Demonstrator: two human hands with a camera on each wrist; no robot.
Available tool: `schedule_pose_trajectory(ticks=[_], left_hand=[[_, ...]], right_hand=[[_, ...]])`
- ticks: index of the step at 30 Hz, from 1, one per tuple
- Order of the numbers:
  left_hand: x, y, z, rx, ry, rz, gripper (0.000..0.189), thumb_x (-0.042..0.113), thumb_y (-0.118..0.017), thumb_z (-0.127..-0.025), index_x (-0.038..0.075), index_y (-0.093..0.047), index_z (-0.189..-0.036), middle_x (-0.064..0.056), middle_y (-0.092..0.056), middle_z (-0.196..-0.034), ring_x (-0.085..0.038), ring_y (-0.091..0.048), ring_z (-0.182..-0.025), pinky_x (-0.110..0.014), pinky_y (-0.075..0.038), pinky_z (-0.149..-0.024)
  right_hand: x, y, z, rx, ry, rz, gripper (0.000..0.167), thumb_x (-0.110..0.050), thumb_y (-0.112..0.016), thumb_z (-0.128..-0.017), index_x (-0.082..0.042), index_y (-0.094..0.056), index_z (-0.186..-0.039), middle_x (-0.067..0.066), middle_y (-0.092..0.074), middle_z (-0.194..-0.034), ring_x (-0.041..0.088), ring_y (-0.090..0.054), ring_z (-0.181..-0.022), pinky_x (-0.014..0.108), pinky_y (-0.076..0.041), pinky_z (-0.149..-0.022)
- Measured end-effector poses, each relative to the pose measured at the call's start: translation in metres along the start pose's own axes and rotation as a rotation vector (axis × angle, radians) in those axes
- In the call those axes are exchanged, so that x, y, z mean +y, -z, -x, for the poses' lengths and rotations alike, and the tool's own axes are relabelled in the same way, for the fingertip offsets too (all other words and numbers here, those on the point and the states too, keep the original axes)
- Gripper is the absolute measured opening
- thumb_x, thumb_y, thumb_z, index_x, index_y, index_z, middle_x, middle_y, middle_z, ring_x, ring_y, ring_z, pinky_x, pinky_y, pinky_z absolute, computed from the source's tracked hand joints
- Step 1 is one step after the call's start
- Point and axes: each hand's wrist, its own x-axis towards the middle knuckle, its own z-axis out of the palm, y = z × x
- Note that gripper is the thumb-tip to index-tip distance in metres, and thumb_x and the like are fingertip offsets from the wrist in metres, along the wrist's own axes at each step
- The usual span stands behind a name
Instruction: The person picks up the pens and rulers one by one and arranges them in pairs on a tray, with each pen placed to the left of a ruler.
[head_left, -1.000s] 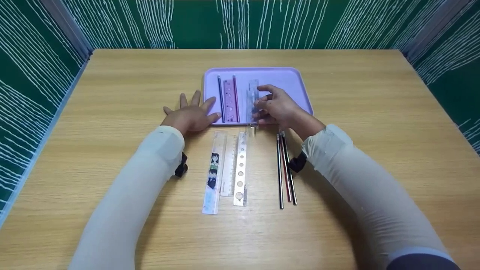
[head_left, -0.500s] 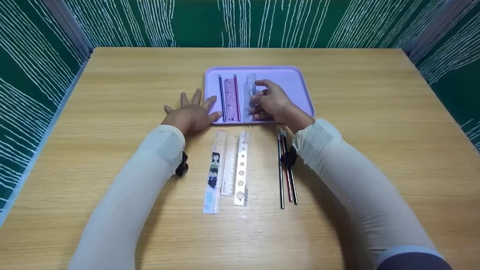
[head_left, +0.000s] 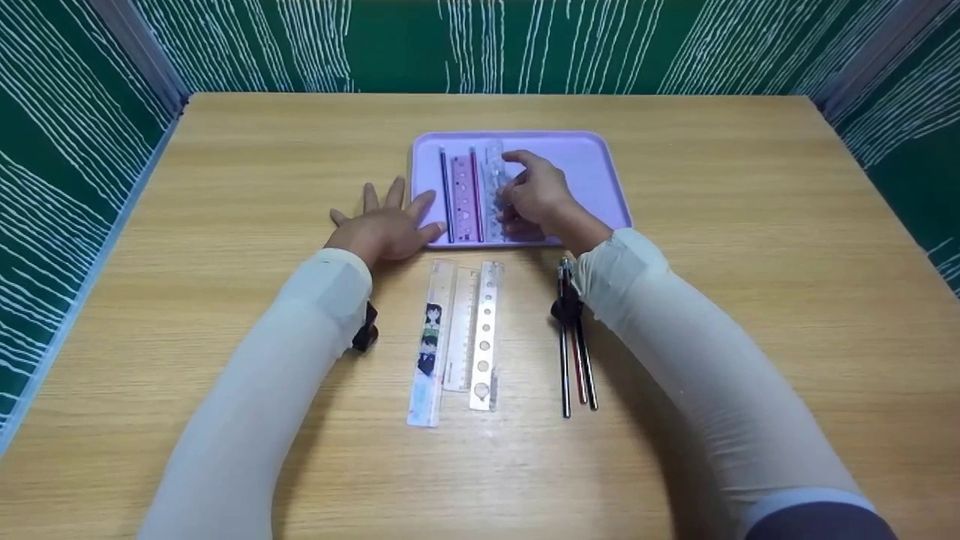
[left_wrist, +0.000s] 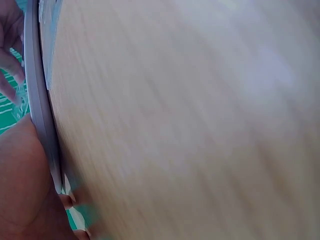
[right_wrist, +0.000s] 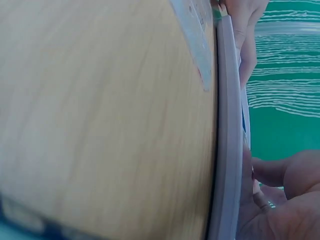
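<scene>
Tray (head_left: pixel 574 165): purple, at the far middle of the surface (head_left: pixel 225 225) before you.
Right hand (head_left: pixel 536 191): over the tray, your thumb and fingers curled narrowly, holding a clear ruler (head_left: pixel 493 161) at its right side.
Clear ruler: within the tray, just right of the red pencil (head_left: pixel 476 214), running far to near; whether it touches the tray's floor cannot be told.
Left hand (head_left: pixel 382 229): fingers spread wide on your left of the tray, thumb and index finger reaching its left rim.
Pink ruler (head_left: pixel 463 196): in the tray's left part, between the dark blue pencil (head_left: pixel 445 196) and the red one.
Near rulers: side by side on the surface, left to right a cartoon-figure ruler (head_left: pixel 426 360), a transparent ruler (head_left: pixel 460 330) and a round-holed ruler (head_left: pixel 485 315).
Loose pencils (head_left: pixel 565 367): three, near right, partly behind your right wrist's black camera (head_left: pixel 568 309).
</scene>
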Motion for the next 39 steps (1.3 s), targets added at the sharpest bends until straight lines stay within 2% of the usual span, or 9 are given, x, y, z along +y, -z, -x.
schedule_pose_trajectory(ticks=[4, 8, 13, 22, 26, 30, 35, 39], left_hand=[[-0.001, 0.0, -0.001, -0.001, -0.007, -0.015, 0.074, 0.076, -0.027, -0.098, 0.051, 0.007, -0.159, -0.001, 0.025, -0.17, -0.046, 0.028, -0.152, -0.088, 0.012, -0.105], [0.0, 0.001, 0.0, 0.0, -0.005, -0.01, 0.074, 0.076, -0.026, -0.098, 0.051, 0.006, -0.159, -0.001, 0.025, -0.17, -0.046, 0.028, -0.152, -0.087, 0.012, -0.105], [0.001, 0.002, 0.001, 0.006, -0.009, -0.002, 0.073, 0.076, -0.027, -0.098, 0.052, 0.006, -0.159, -0.001, 0.026, -0.17, -0.045, 0.028, -0.152, -0.087, 0.013, -0.104], [0.001, 0.001, 0.002, 0.008, -0.005, -0.002, 0.073, 0.077, -0.026, -0.098, 0.052, 0.007, -0.159, -0.001, 0.026, -0.17, -0.045, 0.028, -0.152, -0.087, 0.013, -0.104], [0.001, 0.0, 0.002, 0.005, 0.0, 0.001, 0.073, 0.077, -0.025, -0.098, 0.052, 0.007, -0.158, 0.0, 0.027, -0.169, -0.044, 0.029, -0.152, -0.086, 0.013, -0.105], [0.001, 0.0, 0.001, 0.001, 0.0, 0.0, 0.074, 0.076, -0.027, -0.098, 0.052, 0.007, -0.159, 0.001, 0.027, -0.169, -0.044, 0.029, -0.152, -0.086, 0.014, -0.105], [0.001, 0.0, 0.0, -0.007, 0.006, -0.005, 0.074, 0.076, -0.028, -0.098, 0.052, 0.007, -0.159, 0.001, 0.028, -0.169, -0.043, 0.03, -0.151, -0.086, 0.014, -0.106], [0.0, 0.0, 0.0, -0.009, 0.015, -0.009, 0.074, 0.077, -0.026, -0.098, 0.052, 0.008, -0.158, 0.001, 0.028, -0.169, -0.044, 0.03, -0.151, -0.086, 0.014, -0.106]], right_hand=[[-0.002, -0.006, -0.002, 0.068, 0.08, 0.182, 0.062, -0.007, -0.063, -0.098, -0.023, -0.044, -0.155, 0.006, -0.065, -0.106, 0.016, -0.066, -0.083, 0.027, -0.059, -0.067], [-0.004, -0.009, -0.002, 0.115, 0.106, 0.281, 0.06, -0.008, -0.066, -0.096, -0.015, -0.047, -0.153, 0.009, -0.069, -0.109, 0.016, -0.063, -0.092, 0.027, -0.055, -0.078], [-0.007, -0.008, -0.001, 0.114, 0.07, 0.323, 0.061, -0.01, -0.067, -0.097, -0.015, -0.046, -0.154, 0.009, -0.068, -0.113, 0.018, -0.063, -0.099, 0.029, -0.055, -0.085], [-0.01, -0.009, 0.003, 0.116, 0.024, 0.342, 0.06, -0.017, -0.07, -0.098, -0.017, -0.046, -0.152, 0.008, -0.067, -0.12, 0.017, -0.064, -0.103, 0.029, -0.057, -0.086], [-0.007, -0.009, 0.005, 0.122, 0.024, 0.332, 0.059, -0.019, -0.071, -0.097, -0.016, -0.047, -0.151, 0.008, -0.066, -0.122, 0.017, -0.064, -0.106, 0.028, -0.058, -0.087], [-0.003, -0.005, 0.01, 0.117, 0.054, 0.279, 0.056, -0.021, -0.07, -0.097, -0.014, -0.049, -0.149, 0.009, -0.066, -0.119, 0.018, -0.068, -0.099, 0.028, -0.059, -0.08], [0.001, 0.004, 0.018, 0.082, 0.065, 0.123, 0.052, -0.022, -0.069, -0.099, -0.011, -0.05, -0.145, 0.008, -0.065, -0.107, 0.019, -0.07, -0.088, 0.029, -0.06, -0.074], [-0.001, 0.013, 0.025, 0.054, 0.023, 0.001, 0.051, -0.026, -0.067, -0.1, -0.013, -0.049, -0.147, 0.006, -0.061, -0.106, 0.02, -0.068, -0.091, 0.032, -0.061, -0.077]])
